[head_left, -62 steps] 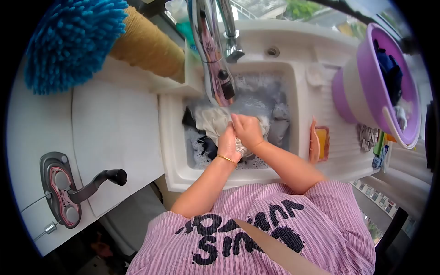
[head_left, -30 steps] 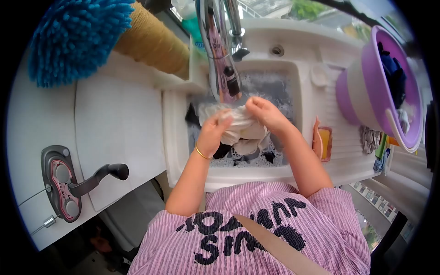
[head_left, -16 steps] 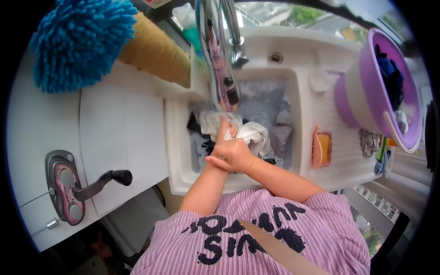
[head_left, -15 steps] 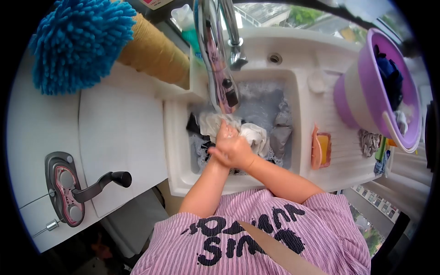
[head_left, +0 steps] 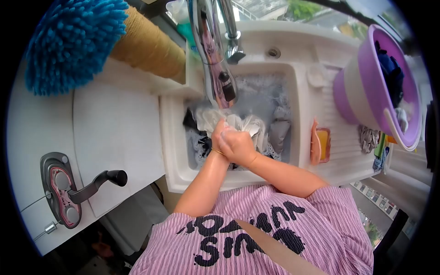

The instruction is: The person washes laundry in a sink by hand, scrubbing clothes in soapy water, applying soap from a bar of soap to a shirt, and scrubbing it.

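Note:
A wet white cloth (head_left: 250, 124) is bunched in the sink (head_left: 295, 137) beneath the chrome faucet (head_left: 213, 75). Both my hands are closed and pressed together at its near edge. My left hand (head_left: 218, 130) grips the cloth, its fingers partly covered by the other hand. My right hand (head_left: 237, 145) is a fist against it, also gripping the cloth. Soapy water surrounds them, with a grey cloth (head_left: 279, 135) at the right and a black cloth (head_left: 189, 120) at the left.
A purple and white bucket (head_left: 353, 91) of clothes stands tilted in view on the right. Near it lies a soap dish (head_left: 323, 144) with a yellow bar. At the left are a blue mop-like head (head_left: 75, 46), a rope-wrapped post (head_left: 146, 46) and a handled device (head_left: 62, 190).
My right hand has slid off my left wrist and turned into a fist beside my left hand, uncovering a thin bracelet. The white cloth has shifted and bunched. The view has moved slightly.

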